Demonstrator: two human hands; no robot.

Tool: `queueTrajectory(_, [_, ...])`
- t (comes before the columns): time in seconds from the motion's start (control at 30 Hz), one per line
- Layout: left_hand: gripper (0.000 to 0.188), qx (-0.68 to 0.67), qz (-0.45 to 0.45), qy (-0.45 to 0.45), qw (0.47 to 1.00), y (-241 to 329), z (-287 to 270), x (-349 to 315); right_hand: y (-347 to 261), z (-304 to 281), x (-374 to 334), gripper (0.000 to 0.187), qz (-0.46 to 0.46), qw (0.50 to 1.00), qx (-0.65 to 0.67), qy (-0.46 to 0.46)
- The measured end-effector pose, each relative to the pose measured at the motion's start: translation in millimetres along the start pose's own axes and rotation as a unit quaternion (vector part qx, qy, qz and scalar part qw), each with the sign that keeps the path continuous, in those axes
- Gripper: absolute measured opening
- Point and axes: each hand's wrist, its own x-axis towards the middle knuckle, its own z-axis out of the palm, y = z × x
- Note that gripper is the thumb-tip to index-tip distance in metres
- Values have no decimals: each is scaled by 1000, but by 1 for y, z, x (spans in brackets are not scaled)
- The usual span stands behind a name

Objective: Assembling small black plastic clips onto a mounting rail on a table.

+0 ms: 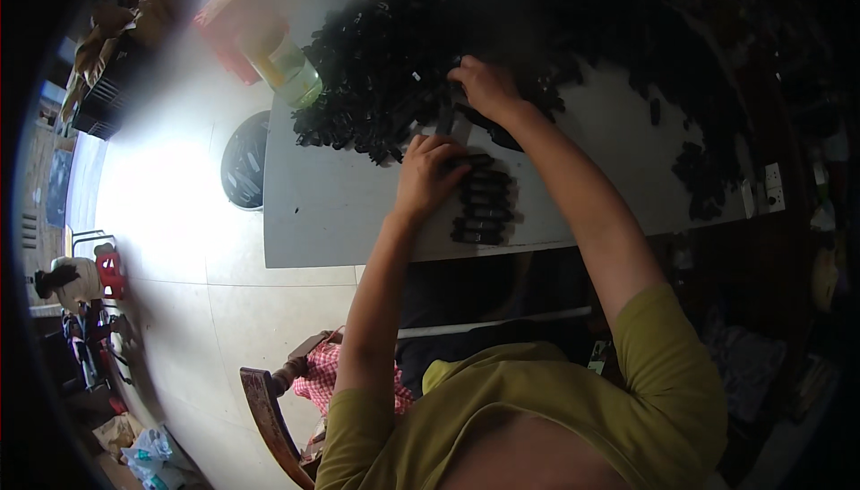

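A row of small black elongated pieces (485,202) lies side by side near the table's front edge. At the far end of that row is my left hand (428,175), its fingers curled and its thumb against the endmost black piece. My right hand (486,89) is farther off, at the near edge of a big heap of similar black pieces (385,64). Its fingers are bent together, and what lies between them is too dark to make out. Under my right wrist sits a larger dark piece (488,128), partly hidden.
The pieces stand on a light grey table (349,212). A clear container of pale liquid (297,82) is by the heap's left side, near a pink-red object (231,29). Left of the table is a round dark bin (246,163). A wooden chair (269,414) stands below. More black pieces (699,181) lie right.
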Motion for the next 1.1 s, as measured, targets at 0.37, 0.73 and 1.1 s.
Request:
queueTrajectory(0.37, [26,-1,21,-17,1000,-7,-2,2,-14,-43,-78,23,31,977,208,28])
queueTrajectory(0.73, [39,-21,12,49,998,6,-1,4,-22,-29,-99,14,169,769,609,-97])
queueTrajectory(1.1, [27,-17,-10,60,998,-10,6,-2,-53,-14,-91,16,-11,955,295,30])
